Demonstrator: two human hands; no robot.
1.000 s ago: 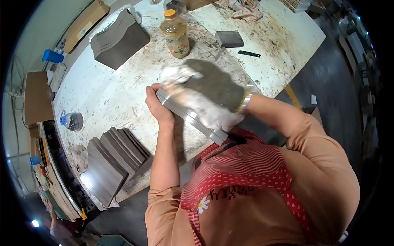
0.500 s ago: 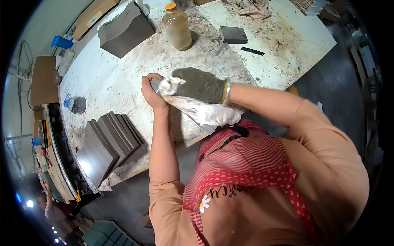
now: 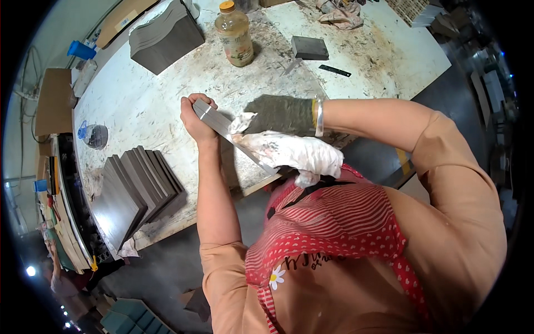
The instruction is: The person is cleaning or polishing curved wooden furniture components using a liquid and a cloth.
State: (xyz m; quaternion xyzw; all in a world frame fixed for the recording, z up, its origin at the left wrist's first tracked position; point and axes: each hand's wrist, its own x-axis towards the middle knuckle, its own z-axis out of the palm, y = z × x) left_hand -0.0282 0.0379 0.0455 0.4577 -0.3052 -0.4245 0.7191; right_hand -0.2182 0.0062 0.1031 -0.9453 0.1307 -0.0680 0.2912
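My bare left hand (image 3: 196, 123) is wrapped round the far end of a narrow grey board (image 3: 216, 118), which slants toward my body over the table's near edge. On my right hand (image 3: 281, 116) is a dark grey-green work glove with a yellow cuff. Its fingers are closed on a white, stained rag (image 3: 295, 151) that lies against the board's upper edge. Part of the board's length is hidden under the rag, whose loose end hangs toward my red apron (image 3: 334, 217). Left of my forearm stand several grey boards (image 3: 136, 189), leaning together.
On the worn white table (image 3: 167, 97) stand a stack of wavy-edged grey boards (image 3: 167, 39), an orange-capped bottle (image 3: 235, 36) and a clear jug (image 3: 97, 135). Farther right lie a grey block (image 3: 310, 48), a black blade-like strip (image 3: 335, 70) and a crumpled cloth (image 3: 340, 14).
My right hand has moved right with the rag, away from my left hand, baring more of the board's far end. My left hand keeps its grip. The whole view has shifted slightly.
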